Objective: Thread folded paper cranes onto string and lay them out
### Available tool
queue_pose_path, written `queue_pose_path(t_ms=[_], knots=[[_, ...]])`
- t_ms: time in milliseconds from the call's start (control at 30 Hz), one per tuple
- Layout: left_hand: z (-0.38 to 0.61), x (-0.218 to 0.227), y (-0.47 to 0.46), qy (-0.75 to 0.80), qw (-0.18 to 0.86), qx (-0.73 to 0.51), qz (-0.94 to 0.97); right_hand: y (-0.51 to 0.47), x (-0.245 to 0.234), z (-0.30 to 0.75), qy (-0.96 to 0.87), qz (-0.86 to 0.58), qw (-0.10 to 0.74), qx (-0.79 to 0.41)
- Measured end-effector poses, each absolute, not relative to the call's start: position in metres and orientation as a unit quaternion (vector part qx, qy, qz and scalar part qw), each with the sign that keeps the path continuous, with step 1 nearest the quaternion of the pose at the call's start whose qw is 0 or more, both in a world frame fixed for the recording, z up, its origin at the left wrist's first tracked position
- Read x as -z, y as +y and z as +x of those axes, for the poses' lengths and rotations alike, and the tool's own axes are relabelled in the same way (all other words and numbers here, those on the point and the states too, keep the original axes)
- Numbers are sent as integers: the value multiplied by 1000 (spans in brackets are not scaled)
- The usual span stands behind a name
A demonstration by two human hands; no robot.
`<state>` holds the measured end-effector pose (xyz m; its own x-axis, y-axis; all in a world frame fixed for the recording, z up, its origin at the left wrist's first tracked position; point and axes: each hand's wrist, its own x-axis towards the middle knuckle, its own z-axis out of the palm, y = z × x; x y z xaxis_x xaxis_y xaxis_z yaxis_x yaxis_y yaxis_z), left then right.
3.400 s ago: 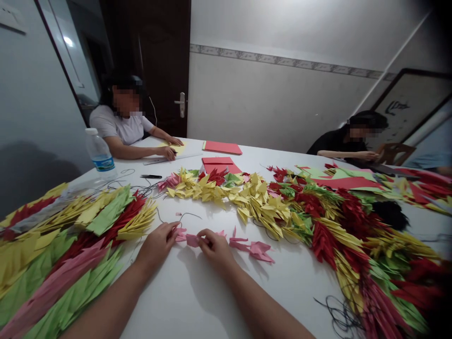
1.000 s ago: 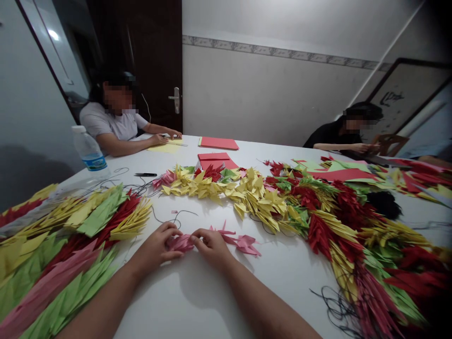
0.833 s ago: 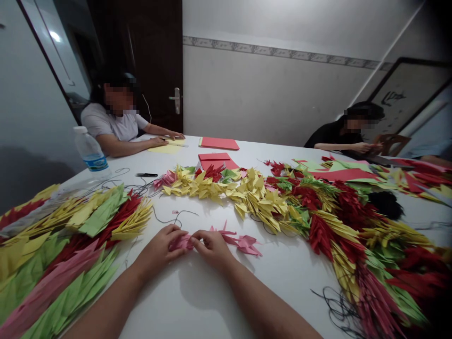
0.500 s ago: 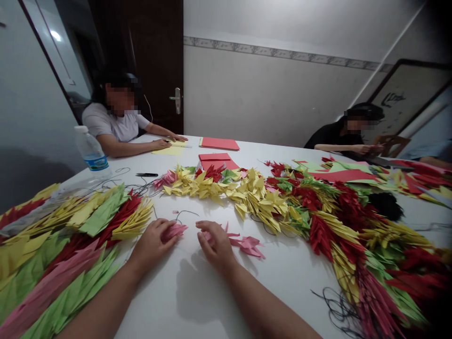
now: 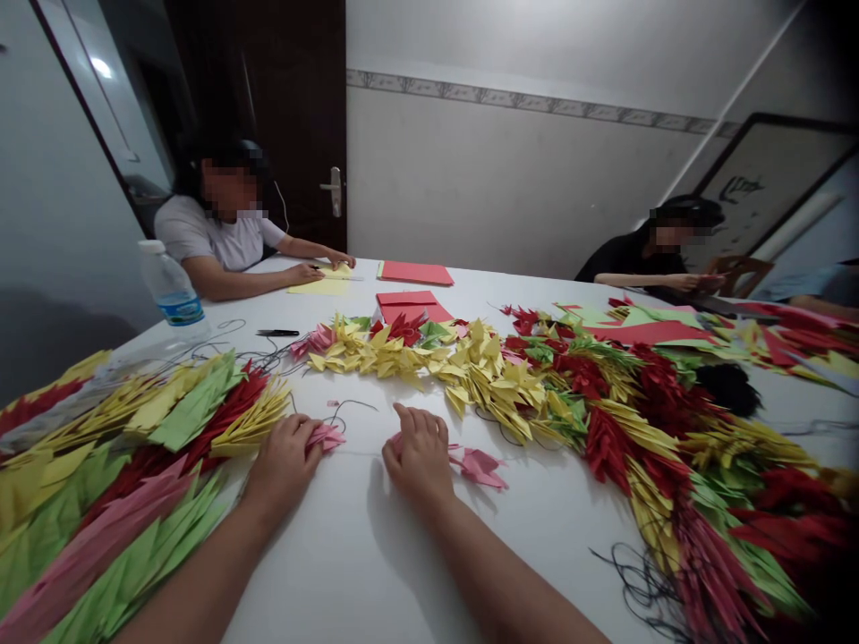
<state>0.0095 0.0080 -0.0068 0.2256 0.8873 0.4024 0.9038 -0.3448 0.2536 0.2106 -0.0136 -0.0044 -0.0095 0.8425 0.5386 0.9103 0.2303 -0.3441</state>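
The person's left hand (image 5: pixel 285 461) lies just in front of and to the left of the heap of yellow folded paper pieces (image 5: pixel 470 371). Its fingers are curled tight around a small pink folded paper piece (image 5: pixel 327 436), whose tip pokes out past the fingertips. The right hand (image 5: pixel 420 452), directly in front of the heap, rests flat with fingers spread and grips nothing. A pink folded paper crane (image 5: pixel 480 465) lies just beside it. A thin dark thread (image 5: pixel 349 407) loops between the hands and the heap. The paper looks thin and sharply creased, so a light fingertip pinch would likely serve better than a squeeze.

A large white table (image 5: pixel 376 555) carries everything. Left of the heap lie bundles of long green, yellow, red and pink folded strips (image 5: pixel 134 447). To its right runs a bank of red and green folded pieces (image 5: pixel 658 429). Behind it are flat red paper sheets (image 5: pixel 416 273). Far to its left stand a clear plastic water bottle (image 5: pixel 171 291) and a black pen (image 5: pixel 277 333). Beyond the heap two other people sit before a pale wall and a dark wooden door (image 5: pixel 295 125).
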Motion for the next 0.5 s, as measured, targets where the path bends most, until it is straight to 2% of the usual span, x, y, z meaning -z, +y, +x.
queue_pose_path(t_ms=[133, 233, 367, 500], knots=[[10, 9, 8, -581, 44, 244, -775, -14, 1, 212, -729, -634, 257, 34], [11, 7, 7, -587, 80, 255, -764, -14, 0, 212, -745, -618, 247, 30], [14, 0, 2, -548, 123, 292, -774, -15, 1, 210, -771, -565, 294, 15], [28, -6, -11, -467, 144, 319, -812, -15, 3, 209, -765, -518, 382, -30]])
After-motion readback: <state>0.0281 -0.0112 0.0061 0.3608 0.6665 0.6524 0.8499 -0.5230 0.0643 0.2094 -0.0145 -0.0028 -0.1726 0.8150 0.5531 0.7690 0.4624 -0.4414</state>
